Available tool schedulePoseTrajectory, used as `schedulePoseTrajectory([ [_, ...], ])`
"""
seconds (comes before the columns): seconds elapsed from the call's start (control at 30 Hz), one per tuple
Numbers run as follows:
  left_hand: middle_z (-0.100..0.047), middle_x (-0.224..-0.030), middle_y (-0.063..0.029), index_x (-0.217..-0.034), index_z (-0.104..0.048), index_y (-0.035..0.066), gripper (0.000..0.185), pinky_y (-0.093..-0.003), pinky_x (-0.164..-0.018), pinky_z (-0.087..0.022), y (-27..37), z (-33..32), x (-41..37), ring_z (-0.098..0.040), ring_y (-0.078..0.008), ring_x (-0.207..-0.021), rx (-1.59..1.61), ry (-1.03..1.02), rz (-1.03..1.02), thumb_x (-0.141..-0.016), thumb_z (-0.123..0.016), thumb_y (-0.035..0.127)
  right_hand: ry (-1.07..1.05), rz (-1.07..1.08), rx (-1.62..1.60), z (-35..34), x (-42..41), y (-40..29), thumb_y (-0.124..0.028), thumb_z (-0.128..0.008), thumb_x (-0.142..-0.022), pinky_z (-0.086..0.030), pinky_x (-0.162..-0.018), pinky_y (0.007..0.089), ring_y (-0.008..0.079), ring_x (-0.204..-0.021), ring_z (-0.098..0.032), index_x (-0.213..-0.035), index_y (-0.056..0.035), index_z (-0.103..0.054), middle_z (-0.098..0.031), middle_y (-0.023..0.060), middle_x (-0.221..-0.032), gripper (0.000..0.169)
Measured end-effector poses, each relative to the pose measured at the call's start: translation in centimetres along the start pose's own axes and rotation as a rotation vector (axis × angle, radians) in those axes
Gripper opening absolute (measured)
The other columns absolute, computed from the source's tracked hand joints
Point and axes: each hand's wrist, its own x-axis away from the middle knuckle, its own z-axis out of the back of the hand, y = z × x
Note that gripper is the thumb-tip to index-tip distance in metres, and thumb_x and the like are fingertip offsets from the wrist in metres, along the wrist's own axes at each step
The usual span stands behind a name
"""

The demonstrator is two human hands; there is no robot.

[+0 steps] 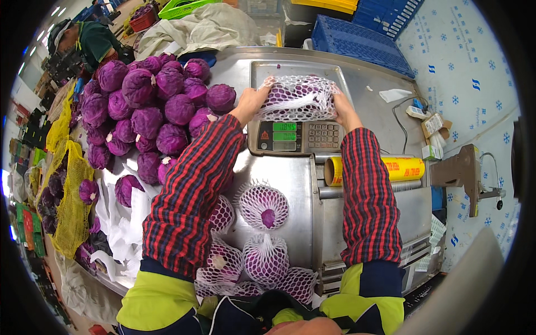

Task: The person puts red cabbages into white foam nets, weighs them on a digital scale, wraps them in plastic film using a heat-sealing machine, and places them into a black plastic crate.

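Note:
Purple cabbages in white foam netting (298, 98) lie crosswise over the metal pan of a digital weighing scale (256, 70). My left hand (253, 100) grips the left end of this bundle, thumb on top. At its right end, my right hand (344, 109) holds the netting with the fingers partly hidden behind it. How many heads are inside is hard to tell. Below the pan, the scale's lit green display (284, 136) and keypad (323, 135) face me. Closer to my body stand more netted cabbages (266, 257), some partly covered by my left sleeve.
A heap of bare purple cabbages (146, 119) rises on the left, beside white foam net sleeves (121, 226) and a yellow mesh sack (73, 201). Right of the scale sits a yellow film roll (404, 168) on a wrapping machine. Blue crates (356, 44) stand behind. A co-worker (90, 46) bends at far left.

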Motion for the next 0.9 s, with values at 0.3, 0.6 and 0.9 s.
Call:
schedulePoseTrajectory([
  [0.3,-0.062,-0.12,-0.0081,-0.132,-0.051,0.009,0.048,-0.0347,-0.09,-0.052,1.3,7.4,14.4,-0.064,-0.0202,-0.102,0.867,-0.248,-0.02,-0.098,-0.047,0.044,-0.179,0.55,0.328,-7.0,15.5,-6.0,-0.003,-0.043,-0.084,-0.051,-0.082,0.0269,0.0144,-0.098,-0.062,-0.131,-0.0025,-0.05,-0.063,0.0058,-0.112,0.047],
  [0.6,-0.057,-0.131,-0.0138,-0.137,-0.044,-0.002,0.054,-0.0396,-0.101,-0.047,-6.1,16.0,42.6,-0.058,-0.0217,-0.118,0.886,-0.916,0.348,-0.099,-0.048,0.036,-0.494,-0.031,0.465,-9.6,42.0,-5.6,-0.015,-0.052,-0.083,-0.046,-0.078,0.0255,0.0121,-0.085,-0.058,-0.104,0.007,-0.061,-0.066,0.0062,-0.091,0.032],
  [0.9,-0.043,-0.144,-0.0185,-0.144,-0.03,-0.007,0.121,-0.0361,-0.11,-0.035,-3.6,11.7,56.4,-0.046,-0.0241,-0.13,0.545,-1.36,0.628,-0.068,-0.058,0.082,-0.511,-0.493,-0.391,-4.3,62.5,3.4,-0.029,-0.055,-0.094,-0.05,-0.088,0.0317,0.0185,-0.099,-0.063,-0.109,0.0081,-0.064,-0.068,0.0141,-0.106,0.041],
])
